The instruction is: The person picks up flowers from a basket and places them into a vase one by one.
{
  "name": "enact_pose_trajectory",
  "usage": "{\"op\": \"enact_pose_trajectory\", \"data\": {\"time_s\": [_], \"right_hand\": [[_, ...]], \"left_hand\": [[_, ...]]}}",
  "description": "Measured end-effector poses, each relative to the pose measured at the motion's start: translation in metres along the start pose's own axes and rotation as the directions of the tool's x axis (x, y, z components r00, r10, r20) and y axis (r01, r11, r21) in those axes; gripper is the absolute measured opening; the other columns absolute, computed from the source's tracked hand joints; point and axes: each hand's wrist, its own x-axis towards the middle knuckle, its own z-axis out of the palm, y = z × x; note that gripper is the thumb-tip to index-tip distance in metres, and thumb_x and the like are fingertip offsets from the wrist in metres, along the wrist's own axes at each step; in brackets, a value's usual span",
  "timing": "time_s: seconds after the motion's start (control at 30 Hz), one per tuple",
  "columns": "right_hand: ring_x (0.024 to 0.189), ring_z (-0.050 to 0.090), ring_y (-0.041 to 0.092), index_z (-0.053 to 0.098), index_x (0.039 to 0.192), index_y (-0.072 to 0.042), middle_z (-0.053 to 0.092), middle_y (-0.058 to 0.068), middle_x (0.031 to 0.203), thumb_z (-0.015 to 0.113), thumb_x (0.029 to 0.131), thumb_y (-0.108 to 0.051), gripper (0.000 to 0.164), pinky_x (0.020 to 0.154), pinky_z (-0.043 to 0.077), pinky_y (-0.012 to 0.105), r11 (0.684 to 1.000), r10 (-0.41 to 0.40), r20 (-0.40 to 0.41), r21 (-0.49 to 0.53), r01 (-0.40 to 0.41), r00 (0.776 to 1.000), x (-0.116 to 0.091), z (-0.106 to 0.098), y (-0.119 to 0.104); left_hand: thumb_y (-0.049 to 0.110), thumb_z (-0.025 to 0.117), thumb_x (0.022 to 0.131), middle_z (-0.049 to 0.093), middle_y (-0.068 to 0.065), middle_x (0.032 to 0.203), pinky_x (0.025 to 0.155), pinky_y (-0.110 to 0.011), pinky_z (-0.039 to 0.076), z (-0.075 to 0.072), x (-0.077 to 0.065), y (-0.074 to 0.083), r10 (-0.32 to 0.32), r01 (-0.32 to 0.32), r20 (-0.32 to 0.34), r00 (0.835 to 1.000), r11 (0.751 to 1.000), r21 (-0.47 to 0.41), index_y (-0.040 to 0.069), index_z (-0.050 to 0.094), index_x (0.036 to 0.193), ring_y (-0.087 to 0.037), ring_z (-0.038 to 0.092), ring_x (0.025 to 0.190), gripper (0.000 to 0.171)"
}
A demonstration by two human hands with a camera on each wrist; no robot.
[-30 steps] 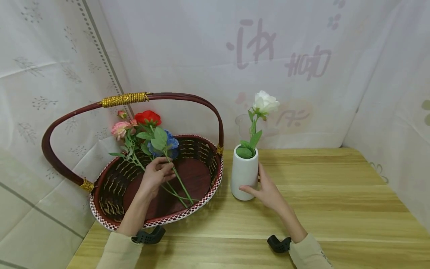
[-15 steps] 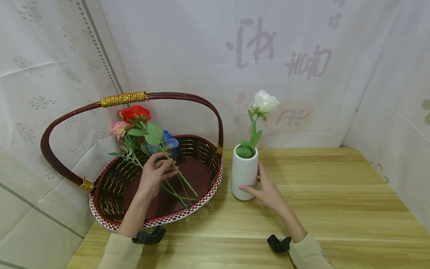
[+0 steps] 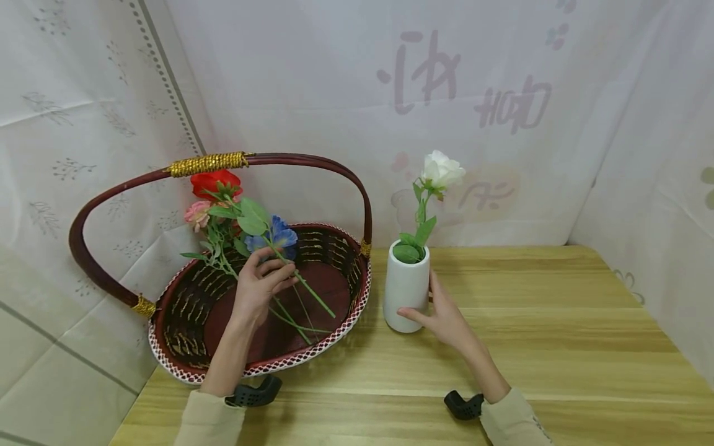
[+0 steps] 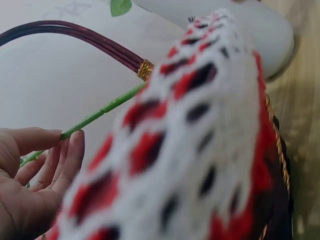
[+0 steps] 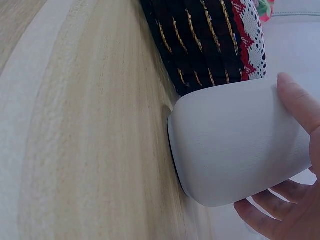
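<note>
My left hand (image 3: pixel 261 284) is over the basket, pinching a green stem (image 4: pixel 95 116) between thumb and fingers. That stem runs up to a red artificial flower (image 3: pixel 214 184) under the basket handle. A pink flower (image 3: pixel 198 215) and a blue flower (image 3: pixel 282 237) lie in the basket, their stems crossing its floor. On the right, my right hand (image 3: pixel 444 317) holds the side of a white vase (image 3: pixel 403 291), thumb in front and fingers behind. A white artificial rose (image 3: pixel 440 170) with green leaves stands in the vase, its lower stem hidden inside.
The dark red woven basket (image 3: pixel 357 314) has a white lace rim and a tall arched handle (image 3: pixel 312 161) wrapped in gold at the top. It stands left of the vase on a wooden table (image 3: pixel 535 347). Patterned cloth (image 3: pixel 312 74) hangs behind and at both sides.
The red flower has shifted left and a little up, while its stem's lower end has swung right and up. My left hand has moved slightly; the right hand and vase stay in place.
</note>
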Motion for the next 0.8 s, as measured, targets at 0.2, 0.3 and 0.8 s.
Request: {"op": "enact_pose_trajectory", "data": {"time_s": [0.2, 0.3, 0.8], "right_hand": [[0.143, 0.037, 0.033, 0.009, 0.163, -0.019, 0.029, 0.014, 0.162, 0.083, 0.086, -0.032, 0.108, 0.107, 0.044, 0.056, 0.999, -0.003, -0.004, -0.032, 0.003, 1.0, 0.0, 0.0, 0.002], [0.143, 0.037, 0.034, 0.01, 0.163, -0.019, 0.03, 0.014, 0.161, 0.083, 0.086, -0.034, 0.108, 0.107, 0.044, 0.057, 0.999, -0.005, -0.007, -0.036, 0.004, 1.0, 0.0, 0.0, 0.002], [0.143, 0.037, 0.034, 0.01, 0.163, -0.02, 0.029, 0.014, 0.161, 0.083, 0.087, -0.033, 0.106, 0.107, 0.043, 0.058, 1.0, -0.004, -0.006, -0.021, 0.004, 1.0, 0.0, 0.0, 0.005]], "left_hand": [[-0.009, 0.062, 0.096, 0.065, -0.001, 0.092, 0.082, -0.035, 0.061, 0.007, -0.001, -0.001, 0.023, -0.025, -0.057, 0.998, 0.999, -0.034, 0.002, 0.043, 0.136, -0.017, 0.07, 0.085, 0.045], [-0.008, 0.064, 0.095, 0.065, -0.002, 0.091, 0.081, -0.037, 0.061, 0.013, -0.002, -0.002, 0.049, -0.054, -0.097, 0.994, 0.997, -0.053, 0.004, 0.048, 0.134, -0.017, 0.07, 0.083, 0.044], [0.0, 0.067, 0.096, 0.068, -0.002, 0.089, 0.078, -0.032, 0.061, 0.033, -0.007, -0.007, 0.113, -0.145, -0.228, 0.967, 0.981, -0.126, 0.002, 0.051, 0.142, -0.017, 0.068, 0.078, 0.048]]}}
